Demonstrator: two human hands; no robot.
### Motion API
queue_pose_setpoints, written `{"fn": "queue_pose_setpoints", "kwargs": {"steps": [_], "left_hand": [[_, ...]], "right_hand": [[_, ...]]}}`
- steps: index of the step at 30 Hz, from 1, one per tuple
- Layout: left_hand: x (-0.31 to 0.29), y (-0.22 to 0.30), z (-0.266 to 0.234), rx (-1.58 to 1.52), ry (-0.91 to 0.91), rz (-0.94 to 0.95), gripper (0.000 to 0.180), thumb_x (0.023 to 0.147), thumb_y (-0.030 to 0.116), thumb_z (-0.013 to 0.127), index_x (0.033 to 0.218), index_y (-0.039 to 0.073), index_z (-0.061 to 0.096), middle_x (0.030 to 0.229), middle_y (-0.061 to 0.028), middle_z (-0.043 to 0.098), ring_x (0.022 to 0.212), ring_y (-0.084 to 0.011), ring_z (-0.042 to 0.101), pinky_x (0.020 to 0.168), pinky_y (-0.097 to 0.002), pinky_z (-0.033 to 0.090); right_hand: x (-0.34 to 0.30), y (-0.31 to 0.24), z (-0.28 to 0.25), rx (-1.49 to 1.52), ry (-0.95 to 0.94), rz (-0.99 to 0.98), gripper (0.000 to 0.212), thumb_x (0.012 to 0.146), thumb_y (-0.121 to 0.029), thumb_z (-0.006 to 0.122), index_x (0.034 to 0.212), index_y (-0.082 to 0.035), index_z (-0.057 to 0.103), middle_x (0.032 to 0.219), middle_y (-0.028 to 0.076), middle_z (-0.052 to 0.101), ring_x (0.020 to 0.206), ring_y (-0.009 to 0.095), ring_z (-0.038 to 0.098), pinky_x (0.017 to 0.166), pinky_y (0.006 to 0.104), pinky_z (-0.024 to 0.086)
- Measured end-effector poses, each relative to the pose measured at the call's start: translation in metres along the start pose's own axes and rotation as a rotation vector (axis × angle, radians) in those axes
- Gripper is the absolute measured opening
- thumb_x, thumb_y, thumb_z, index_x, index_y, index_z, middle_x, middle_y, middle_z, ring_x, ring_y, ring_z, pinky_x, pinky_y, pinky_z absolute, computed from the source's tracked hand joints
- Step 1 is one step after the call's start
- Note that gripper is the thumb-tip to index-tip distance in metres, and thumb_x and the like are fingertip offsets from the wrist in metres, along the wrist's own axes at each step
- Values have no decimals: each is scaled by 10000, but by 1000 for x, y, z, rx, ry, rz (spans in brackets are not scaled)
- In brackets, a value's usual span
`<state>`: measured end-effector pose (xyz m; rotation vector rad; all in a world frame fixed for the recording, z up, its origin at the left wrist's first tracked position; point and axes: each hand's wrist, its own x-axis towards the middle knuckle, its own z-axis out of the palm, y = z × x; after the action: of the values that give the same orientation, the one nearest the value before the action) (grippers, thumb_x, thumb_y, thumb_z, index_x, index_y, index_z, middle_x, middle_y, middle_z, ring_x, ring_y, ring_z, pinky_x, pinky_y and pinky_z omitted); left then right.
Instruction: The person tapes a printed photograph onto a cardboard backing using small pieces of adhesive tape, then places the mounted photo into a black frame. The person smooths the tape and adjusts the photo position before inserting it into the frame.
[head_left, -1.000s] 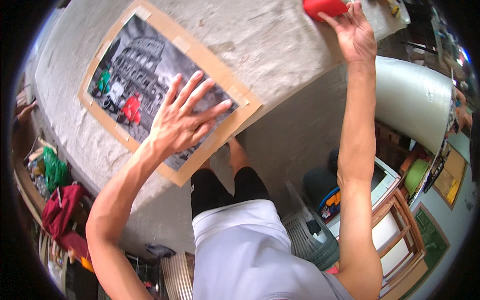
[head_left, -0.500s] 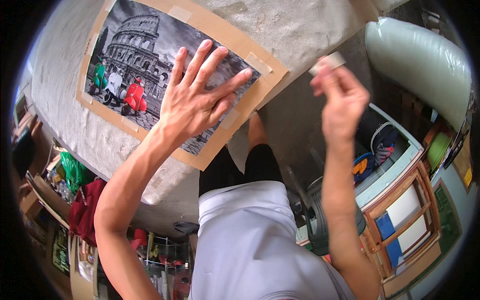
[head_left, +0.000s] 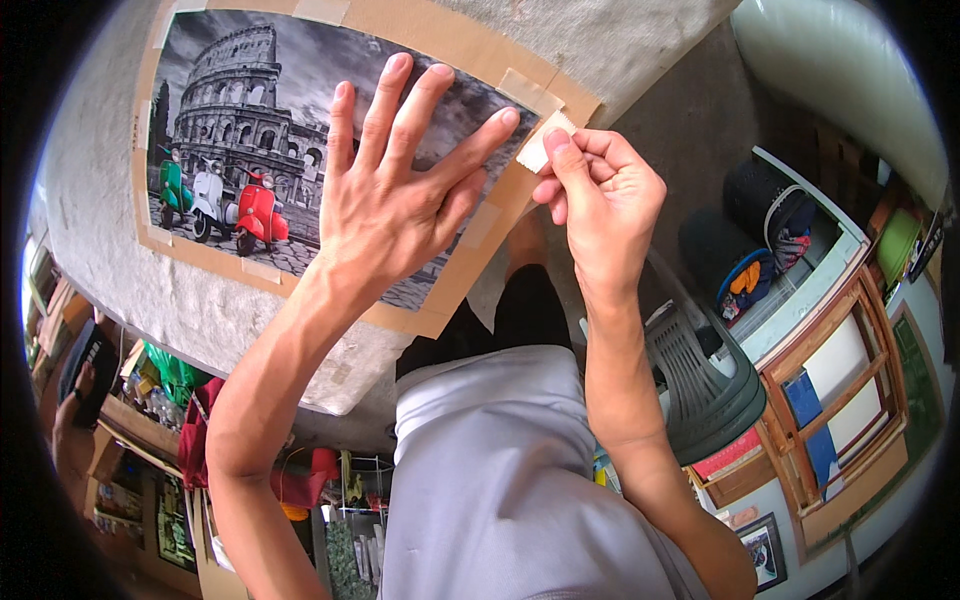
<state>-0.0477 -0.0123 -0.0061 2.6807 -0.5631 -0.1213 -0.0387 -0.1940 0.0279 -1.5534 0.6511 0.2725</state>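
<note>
Lying at about 10 to 11 o'clock of the view, the Colosseum-and-scooters print (head_left: 300, 90) rests flat, bordered by the margin of a brown backing sheet (head_left: 410, 320). Clocked from the print's own centre, tape strips (head_left: 483, 225) are already in place at roughly 12, 2, 4 and 7 o'clock, with others along the left edge. Outstanding: one loose tape piece (head_left: 538, 150), zigzag-cut at its end, sits over the margin near 3 o'clock and is not yet released; whether its underside touches the sheet cannot be determined. The right hand (head_left: 607, 205) pinches that piece between thumb and forefinger, remaining fingers curled. The left hand (head_left: 385, 205) lies palm down over the print's right half, fingers spread. Beneath the sheet is a pale, rough tabletop (head_left: 100, 190). Farther out, by the view's clock: a dark green slatted chair (head_left: 700, 375) at 4, a wrapped roll (head_left: 830, 80) at 2.
</note>
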Motion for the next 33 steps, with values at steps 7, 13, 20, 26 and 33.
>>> {"fn": "queue_pose_setpoints", "kwargs": {"steps": [7, 13, 20, 26, 33], "left_hand": [[-1, -1, 1, -23, 5, -5, 569, 877, 364, 664, 1423, 417, 512, 1555, -104, 337, 1488, -310, 246, 1196, -572, 136], [-1, 0, 2, -35, 10, -8, 575, 878, 368, 667, 1429, 409, 507, 1570, -98, 324, 1489, -314, 250, 1188, -584, 153], [-2, -1, 3, -50, 11, -13, 574, 879, 374, 667, 1430, 405, 507, 1582, -99, 310, 1494, -317, 242, 1186, -583, 160], [-1, 0, 2, -45, -5, -18, 568, 885, 381, 660, 1431, 406, 505, 1586, -98, 299, 1496, -318, 235, 1190, -584, 153], [-2, 0, 3, -44, 1, -18, 568, 881, 378, 664, 1428, 404, 509, 1584, -96, 302, 1496, -317, 236, 1192, -586, 148]], "right_hand": [[6, -12, 3, -178, 2, 45, 197, 919, -122, 719, 901, 67, 669, 707, 55, 682, 570, 56, 602, 515, 192, 479], [6, -18, 8, -200, 32, 97, 198, 912, -117, 723, 896, 73, 669, 705, 62, 683, 566, 55, 602, 510, 194, 482], [7, -18, 9, -242, 48, 97, 187, 900, -103, 733, 884, 71, 668, 695, 60, 680, 556, 49, 595, 490, 194, 475], [6, -17, 12, -237, 72, 96, 186, 893, -99, 739, 863, 68, 662, 688, 66, 681, 553, 52, 599, 486, 194, 476], [8, -16, 10, -207, 56, 102, 206, 889, -120, 747, 833, 56, 657, 670, 70, 674, 554, 62, 614, 491, 198, 494]]}}
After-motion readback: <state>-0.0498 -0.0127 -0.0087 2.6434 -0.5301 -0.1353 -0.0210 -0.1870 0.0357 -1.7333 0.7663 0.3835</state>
